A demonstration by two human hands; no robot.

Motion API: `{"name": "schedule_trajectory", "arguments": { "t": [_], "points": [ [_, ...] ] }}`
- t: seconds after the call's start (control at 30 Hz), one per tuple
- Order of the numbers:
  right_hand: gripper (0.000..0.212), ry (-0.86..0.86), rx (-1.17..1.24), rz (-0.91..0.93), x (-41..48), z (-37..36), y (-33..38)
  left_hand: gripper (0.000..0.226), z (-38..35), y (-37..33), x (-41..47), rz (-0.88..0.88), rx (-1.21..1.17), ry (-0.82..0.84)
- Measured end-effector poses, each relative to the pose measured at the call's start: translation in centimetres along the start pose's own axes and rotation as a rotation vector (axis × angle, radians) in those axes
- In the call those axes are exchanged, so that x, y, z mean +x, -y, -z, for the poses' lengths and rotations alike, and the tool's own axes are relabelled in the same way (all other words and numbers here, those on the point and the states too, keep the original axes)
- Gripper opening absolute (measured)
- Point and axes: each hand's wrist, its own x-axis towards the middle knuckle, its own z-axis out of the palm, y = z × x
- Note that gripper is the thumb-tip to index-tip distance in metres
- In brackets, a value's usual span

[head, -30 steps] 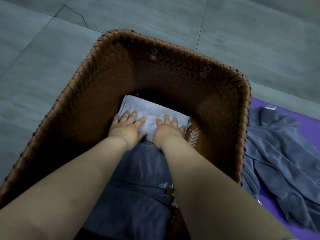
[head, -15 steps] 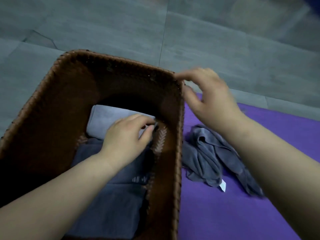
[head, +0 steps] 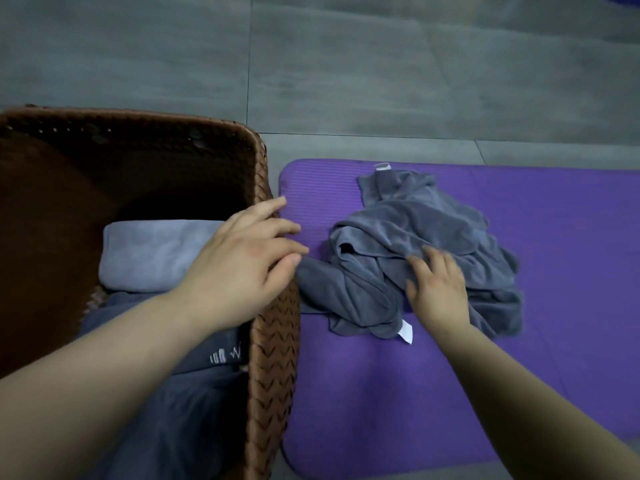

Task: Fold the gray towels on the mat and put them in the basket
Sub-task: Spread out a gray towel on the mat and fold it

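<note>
At the left of the frame, a brown woven basket (head: 273, 341) stands on the gray tiled floor (head: 381, 81), its right wall just beside the edge of a purple mat (head: 381, 393). Inside it a folded light gray towel (head: 152, 254) lies toward the far side, with a darker folded towel (head: 166, 410) nearer the camera. Over the basket's right rim is the left hand (head: 242, 268), fingers straight and loose, holding nothing, fingertips pointing toward the mat. Right of centre, a crumpled pile of gray towels (head: 415, 230) sits on the mat, a white tag (head: 406, 332) sticking out at its near edge. On this pile rests the right hand (head: 438, 292), fingers spread and flat, not gripping the cloth; it is slightly blurred.
</note>
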Motion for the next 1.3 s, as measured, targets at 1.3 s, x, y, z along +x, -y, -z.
{"name": "schedule_trajectory", "arguments": {
  "t": [1.3],
  "points": [
    [0.033,0.236,1.025,-0.233,-0.5,47.8,-0.2,0.049,27.5,-23.5,14.7,0.283,-0.549,0.261]
  ]
}}
